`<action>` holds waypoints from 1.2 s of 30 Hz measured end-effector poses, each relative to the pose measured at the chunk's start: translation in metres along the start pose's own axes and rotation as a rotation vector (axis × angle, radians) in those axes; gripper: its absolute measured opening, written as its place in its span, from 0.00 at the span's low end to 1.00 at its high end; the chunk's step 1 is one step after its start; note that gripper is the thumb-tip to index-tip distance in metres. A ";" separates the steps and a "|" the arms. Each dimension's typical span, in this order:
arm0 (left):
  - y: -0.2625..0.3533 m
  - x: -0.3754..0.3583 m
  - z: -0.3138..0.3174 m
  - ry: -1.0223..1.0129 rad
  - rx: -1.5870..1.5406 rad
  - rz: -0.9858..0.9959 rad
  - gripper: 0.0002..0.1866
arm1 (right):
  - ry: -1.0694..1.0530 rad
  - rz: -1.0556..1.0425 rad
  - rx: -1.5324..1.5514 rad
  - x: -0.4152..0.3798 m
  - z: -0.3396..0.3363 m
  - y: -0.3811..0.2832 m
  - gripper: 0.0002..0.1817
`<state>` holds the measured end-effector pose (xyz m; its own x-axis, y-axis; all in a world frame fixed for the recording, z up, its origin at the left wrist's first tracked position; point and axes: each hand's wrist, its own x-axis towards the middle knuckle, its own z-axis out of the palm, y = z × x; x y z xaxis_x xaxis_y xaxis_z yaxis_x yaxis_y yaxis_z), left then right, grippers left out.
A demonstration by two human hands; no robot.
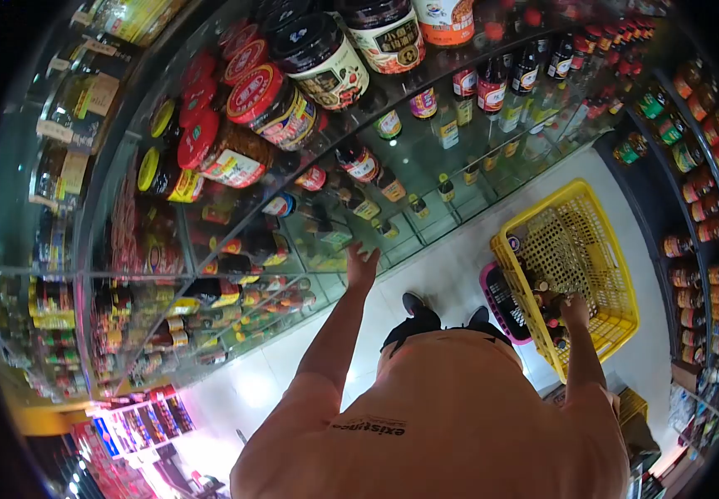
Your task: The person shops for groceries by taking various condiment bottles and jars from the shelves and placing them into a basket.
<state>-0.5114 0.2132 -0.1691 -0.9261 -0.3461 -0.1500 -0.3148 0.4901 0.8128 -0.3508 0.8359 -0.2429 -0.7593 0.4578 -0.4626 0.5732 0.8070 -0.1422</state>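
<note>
My left hand [363, 264] reaches toward the lower glass shelf with its fingers apart and nothing in them. Closest to it are small bottles [358, 202] standing on that shelf. On the other side, my right hand [574, 310] is over a yellow plastic basket [623, 309], its fingers closed around what looks like a dark bottle [552, 301]. More bottles lie along the basket's near-left side, small and partly hidden. A pink-rimmed basket [492, 309] with dark contents stands on the floor, partly under the yellow one.
Glass shelves with large red-lidded jars [251, 93], black-lidded jars [320, 62] and sauce bottles [492, 87] rise in front and left. Another rack of jars [703, 208] stands at right. Pale tiled floor [459, 249] runs between. A lit display [143, 424] is lower left.
</note>
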 end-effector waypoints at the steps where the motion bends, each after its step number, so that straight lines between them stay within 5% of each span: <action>1: -0.007 0.027 0.006 -0.023 -0.001 0.016 0.34 | 0.098 -0.089 0.046 -0.009 0.002 0.002 0.20; 3: -0.059 0.094 0.035 0.169 0.268 0.273 0.40 | 0.160 -0.052 0.173 -0.047 -0.015 -0.016 0.19; 4: -0.087 0.125 0.061 0.361 0.038 0.191 0.46 | 0.220 -0.041 0.292 -0.070 -0.026 -0.030 0.18; 7: -0.005 0.136 0.051 0.425 0.176 0.044 0.51 | 0.426 -0.098 0.467 -0.121 -0.027 -0.047 0.08; 12: 0.042 0.134 0.045 0.467 0.141 -0.155 0.59 | 0.546 -0.127 0.474 -0.190 -0.031 -0.089 0.06; 19: 0.035 0.116 0.051 0.461 0.245 -0.214 0.54 | 0.379 -0.072 0.587 -0.211 -0.015 -0.125 0.06; 21: 0.022 0.088 0.049 0.414 -0.031 0.079 0.50 | 0.326 -0.146 0.572 -0.211 -0.025 -0.146 0.06; 28: 0.061 -0.050 0.004 -0.206 0.094 0.357 0.33 | 0.006 -0.574 0.695 -0.194 -0.076 -0.241 0.12; 31: 0.112 -0.099 0.004 -0.358 0.068 0.477 0.33 | -0.104 -0.661 0.768 -0.207 -0.136 -0.295 0.23; 33: 0.184 -0.126 -0.004 -0.409 0.162 0.725 0.35 | -0.075 -0.756 0.792 -0.206 -0.146 -0.312 0.24; 36: 0.229 -0.152 0.004 -0.425 0.177 0.778 0.40 | -0.102 -0.856 0.878 -0.209 -0.173 -0.307 0.26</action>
<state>-0.4434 0.3810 0.0380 -0.8784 0.4419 0.1821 0.4375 0.5900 0.6786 -0.4220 0.5570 0.0486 -0.9873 -0.1587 0.0084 -0.0547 0.2897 -0.9556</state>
